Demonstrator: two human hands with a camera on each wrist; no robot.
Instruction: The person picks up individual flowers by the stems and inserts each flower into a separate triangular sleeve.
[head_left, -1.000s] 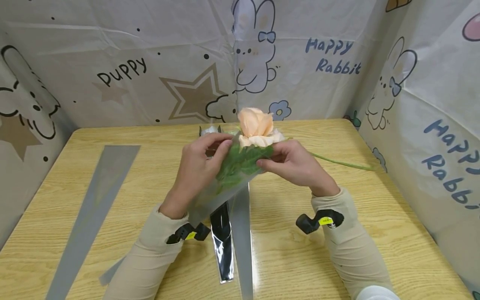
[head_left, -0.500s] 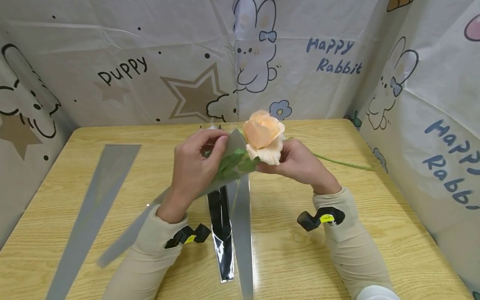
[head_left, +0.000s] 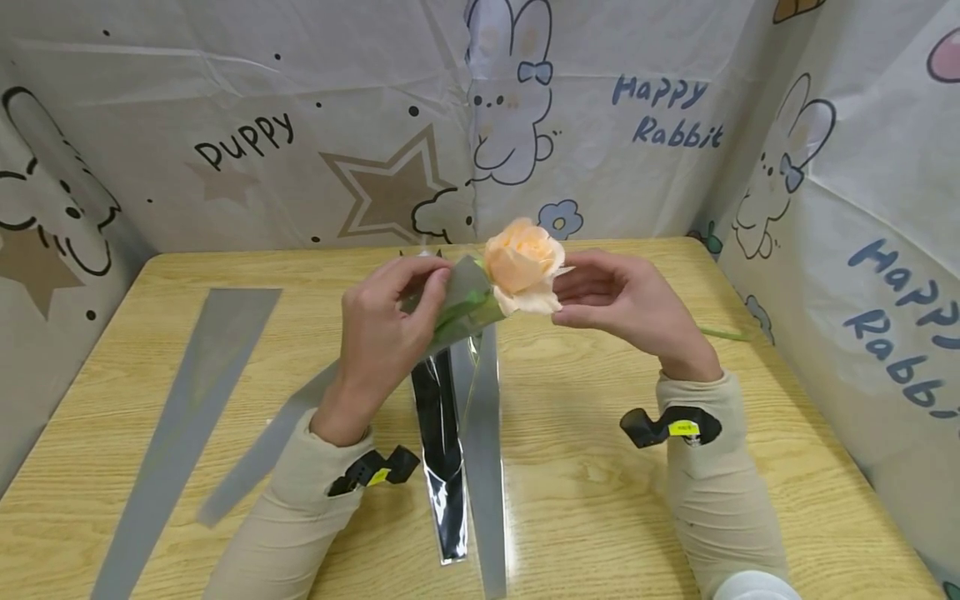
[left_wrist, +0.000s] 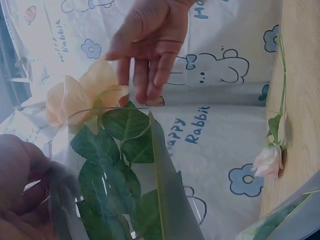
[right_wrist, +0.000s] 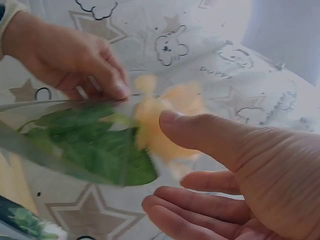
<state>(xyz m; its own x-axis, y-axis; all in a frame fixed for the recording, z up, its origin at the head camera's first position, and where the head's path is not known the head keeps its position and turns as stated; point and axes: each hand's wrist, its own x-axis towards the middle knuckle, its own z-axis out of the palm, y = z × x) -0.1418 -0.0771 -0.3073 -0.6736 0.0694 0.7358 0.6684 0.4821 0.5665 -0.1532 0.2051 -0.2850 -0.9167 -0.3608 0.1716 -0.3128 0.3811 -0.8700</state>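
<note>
A peach rose (head_left: 522, 258) pokes out of the open end of a narrow grey see-through flower sleeve (head_left: 277, 446). Its green leaves (left_wrist: 107, 185) lie inside, behind the film. My left hand (head_left: 382, 342) pinches the sleeve's edge between thumb and fingers, just left of the bloom. The sleeve's tapered tail runs down behind my left wrist. Right beside the rose is my right hand (head_left: 630, 308), its thumb and fingers spread apart round the petals' right side. The right wrist view shows that hand's fingers loosely extended, with the blurred bloom beyond the thumb.
Another grey sleeve (head_left: 187, 425) lies flat on the left of the wooden table (head_left: 600, 500). A black sleeve (head_left: 442, 467) and a grey sleeve (head_left: 487, 467) lie in the middle. Behind my right hand lies a pale pink rose (left_wrist: 269, 162) with a long stem. Printed cloth walls surround the table.
The rose has tilted upright and the sleeve's tail has swung into view at lower left. My right hand has let go of the flower and moved slightly right. My left hand keeps its pinch.
</note>
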